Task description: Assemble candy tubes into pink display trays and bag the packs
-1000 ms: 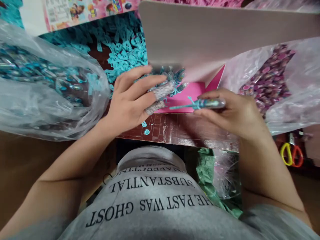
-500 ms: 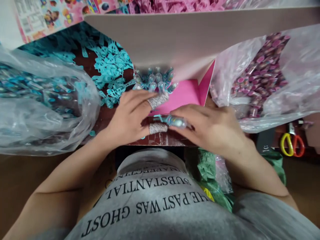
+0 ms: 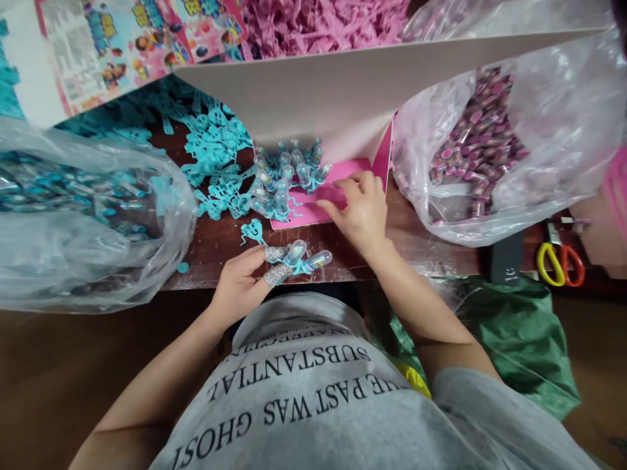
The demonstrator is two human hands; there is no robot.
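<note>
Over a glossy tabletop (image 3: 409,225), the left hand (image 3: 241,285) pinches clear, rounded capsules (image 3: 321,260).

Grey shirt (image 3: 294,385): "SUBSTANTIAL", "PAST WAS GHOST" | black item (image 3: 507,254): apparently a smiley | carton (image 3: 132,62): print blurred

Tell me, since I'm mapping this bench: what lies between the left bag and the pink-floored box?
In the head view, blue plastic pieces lie heaped on the tabletop between the clear bag and the box.

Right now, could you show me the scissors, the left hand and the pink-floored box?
Scissors (image 3: 559,263): head view, on the yellow handle.
Left hand (image 3: 238,283): head view, middle of its back.
Pink-floored box (image 3: 316,208): head view, bare floor.
</note>
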